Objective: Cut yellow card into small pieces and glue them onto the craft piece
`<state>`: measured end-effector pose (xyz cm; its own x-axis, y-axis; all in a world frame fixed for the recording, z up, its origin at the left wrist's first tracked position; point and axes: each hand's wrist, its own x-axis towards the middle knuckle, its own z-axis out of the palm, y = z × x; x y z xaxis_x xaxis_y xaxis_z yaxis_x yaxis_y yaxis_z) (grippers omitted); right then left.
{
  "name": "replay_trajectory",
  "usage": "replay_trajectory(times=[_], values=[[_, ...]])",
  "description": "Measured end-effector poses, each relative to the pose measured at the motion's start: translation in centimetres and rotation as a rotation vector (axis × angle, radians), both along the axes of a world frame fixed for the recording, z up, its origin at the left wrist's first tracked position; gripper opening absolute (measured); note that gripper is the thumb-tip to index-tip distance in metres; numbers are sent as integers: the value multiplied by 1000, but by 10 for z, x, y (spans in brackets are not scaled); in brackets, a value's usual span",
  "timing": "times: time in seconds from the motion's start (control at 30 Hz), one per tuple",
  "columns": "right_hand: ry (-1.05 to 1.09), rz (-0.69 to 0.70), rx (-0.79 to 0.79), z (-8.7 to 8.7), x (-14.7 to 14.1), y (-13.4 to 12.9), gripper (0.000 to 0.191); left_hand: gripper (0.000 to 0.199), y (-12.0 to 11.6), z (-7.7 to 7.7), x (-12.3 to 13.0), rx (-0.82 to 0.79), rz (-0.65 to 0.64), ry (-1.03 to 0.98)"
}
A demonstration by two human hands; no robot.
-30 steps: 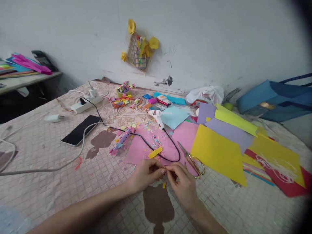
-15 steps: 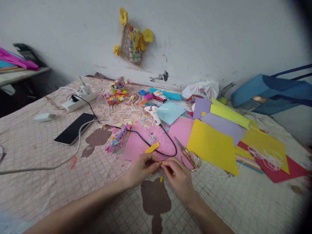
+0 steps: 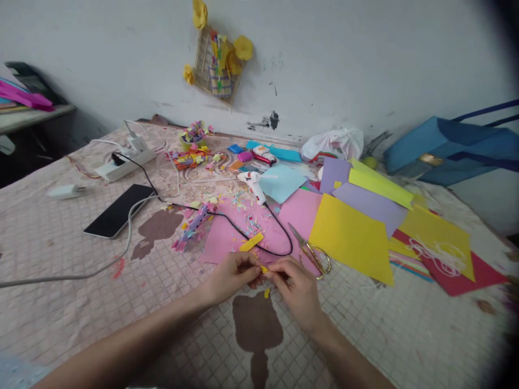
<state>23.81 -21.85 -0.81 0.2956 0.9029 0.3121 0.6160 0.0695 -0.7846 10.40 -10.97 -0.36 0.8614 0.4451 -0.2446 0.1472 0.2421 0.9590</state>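
Note:
Between the fingertips of both my hands is a small yellow paper piece (image 3: pixel 264 269). My left hand (image 3: pixel 233 276) pinches it from the left, and my right hand (image 3: pixel 295 289) from the right. Most of the piece is hidden by the fingers. Another yellow scrap (image 3: pixel 266 293) lies on the tablecloth just below. Beyond my fingers a yellow strip (image 3: pixel 252 242) rests on a pink sheet (image 3: pixel 219 240) strewn with tiny paper bits. Gold-handled scissors (image 3: pixel 311 249) lie right of my right hand, blades pointing away.
A white glue gun (image 3: pixel 253 186) lies ahead, its black cord looping close to my hands. Left are a black phone (image 3: pixel 119 210) and a power strip (image 3: pixel 125 165). Yellow sheets (image 3: pixel 351 235) and white string (image 3: pixel 438 256) spread to the right. A decorated purple strip (image 3: pixel 194 224) lies left of the pink sheet.
My view has shifted slightly, so the scene sits a little higher and further left. More of the yellow piece shows between my fingertips; both hands stay in nearly the same place.

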Motion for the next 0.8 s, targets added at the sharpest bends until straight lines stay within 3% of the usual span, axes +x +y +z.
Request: replay_trajectory(times=[0.17,0.27,0.47,0.6,0.8], values=[[458,51,-282,3,4,3,20,26,-1,2,1,-40,-26,-16],[513,63,-351,2,5,4,24,27,-1,2,0,-63,-54,-26],[313,42,-306,5,12,1,19,29,2,0,-2,-45,-42,16],[79,173,-293,10,21,-3,9,29,6,4,-3,7,-65,93],[-76,282,-350,12,22,-8,19,25,12,12,-11,293,-193,233]])
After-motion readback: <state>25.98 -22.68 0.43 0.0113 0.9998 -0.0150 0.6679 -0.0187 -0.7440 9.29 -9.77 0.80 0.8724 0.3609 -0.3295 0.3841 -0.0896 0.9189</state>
